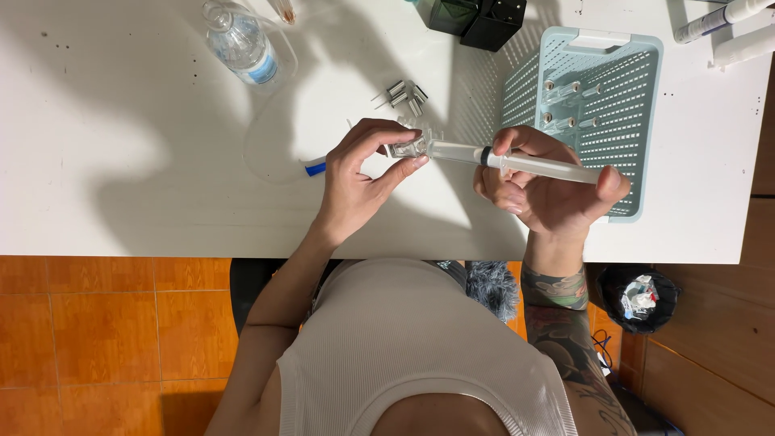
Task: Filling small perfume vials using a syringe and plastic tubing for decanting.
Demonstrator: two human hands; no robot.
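My right hand (pixel 549 187) grips a large clear syringe (pixel 517 161) with a black plunger seal, held level above the white table (pixel 121 161). The syringe's tip points left into a small clear glass vial (pixel 406 148) pinched between thumb and fingers of my left hand (pixel 361 178). Both hands hover over the table's near middle. Several small vials with metal caps (pixel 404 94) lie just beyond my left hand.
A pale blue plastic basket (pixel 638 81) with a few vials inside sits right of the hands. A clear bottle (pixel 240 42) lies at the far left, dark boxes (pixel 480 16) at the back, white tubes (pixel 726 20) far right, a blue-tipped item (pixel 316 167) by my left hand.
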